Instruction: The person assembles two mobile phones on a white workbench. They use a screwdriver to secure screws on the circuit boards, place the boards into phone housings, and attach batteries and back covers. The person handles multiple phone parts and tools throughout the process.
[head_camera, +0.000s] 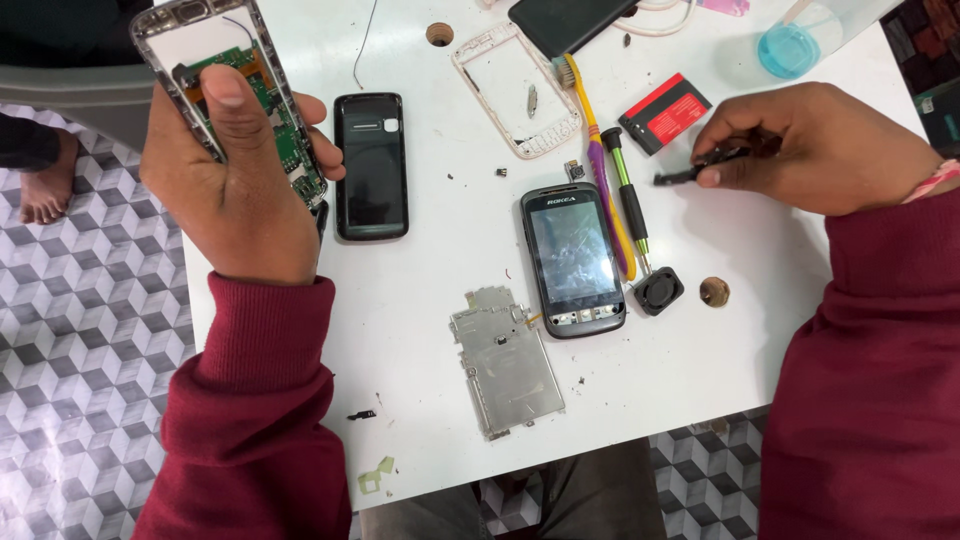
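My left hand (232, 170) grips an opened phone body (215, 55) with a bare green circuit board, held up over the table's left edge, thumb pressed on the board. My right hand (825, 145) pinches a small black part (700, 165) just above the white table (420, 300) at the right. Between the hands lie a black phone cover (371, 165), a grey phone with a cracked screen (572, 260), a metal inner plate (505, 362), a green-handled screwdriver (628, 195) and a yellow-and-purple toothbrush (600, 150).
A white phone frame (480, 50), a red-and-black battery (663, 112), a dark phone (570, 20) and a clear blue-tinted cup (795, 45) sit at the back. A small black square part (658, 291), loose screws and bits lie about. Patterned floor and another person's bare foot (45, 185) at left.
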